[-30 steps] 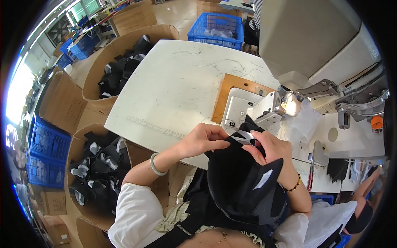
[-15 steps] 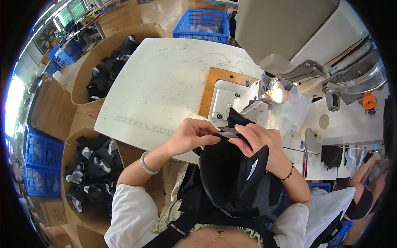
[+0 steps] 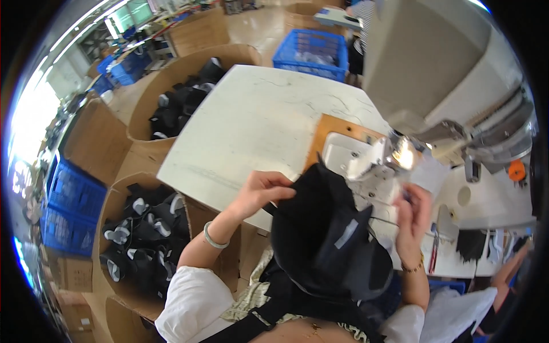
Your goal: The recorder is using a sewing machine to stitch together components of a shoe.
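A black fabric piece, rounded like a cap [image 3: 309,228], hangs in front of my chest with its hollow side up. A small pale label [image 3: 346,234] shows on its flap. My left hand [image 3: 260,194] pinches the upper left edge between thumb and fingers. To the right, apart from the piece, my right hand [image 3: 413,214] is raised over the machine bed with its fingers curled. Motion blurs it, and something small and dark between the fingertips is too unclear to name.
A sewing machine [image 3: 429,63] stands at the right of the white table [image 3: 229,131]. Cardboard boxes [image 3: 137,114] of black and grey pieces line the left. Blue crates [image 3: 311,51] stand behind the table and at far left. Another person's arm [image 3: 509,266] shows at right.
My right hand has left the black piece and moved right, away from my left hand. The metal blades seen between the hands are no longer visible there. The whole view has shifted.
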The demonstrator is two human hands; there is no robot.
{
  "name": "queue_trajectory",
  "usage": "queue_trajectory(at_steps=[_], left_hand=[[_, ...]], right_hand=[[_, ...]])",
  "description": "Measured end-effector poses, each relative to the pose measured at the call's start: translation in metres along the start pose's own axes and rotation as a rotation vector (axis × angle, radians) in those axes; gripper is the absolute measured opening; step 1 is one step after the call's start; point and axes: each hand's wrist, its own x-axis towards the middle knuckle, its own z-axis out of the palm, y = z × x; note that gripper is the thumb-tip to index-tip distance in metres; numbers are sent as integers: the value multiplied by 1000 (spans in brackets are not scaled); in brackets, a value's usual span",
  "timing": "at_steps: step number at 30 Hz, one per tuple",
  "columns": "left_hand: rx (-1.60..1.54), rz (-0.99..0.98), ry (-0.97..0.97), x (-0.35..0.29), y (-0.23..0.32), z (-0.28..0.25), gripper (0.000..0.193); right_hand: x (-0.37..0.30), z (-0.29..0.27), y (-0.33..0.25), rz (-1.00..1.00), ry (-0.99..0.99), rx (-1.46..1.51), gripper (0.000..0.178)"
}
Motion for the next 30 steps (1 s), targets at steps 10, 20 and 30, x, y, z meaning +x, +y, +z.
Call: queue_trajectory(at_steps=[10, 20, 30], left_hand=[[-251, 337, 808, 25, 26, -144, 46], [-38, 1017, -425, -61, 157, 24, 46], [-452, 1609, -242, -122, 188, 74, 27]], right_hand=[[-25, -10, 11, 56, -233, -217, 30], [-30, -4, 11, 87, -417, -435, 32], [-47, -11, 25, 212, -437, -394, 33]])
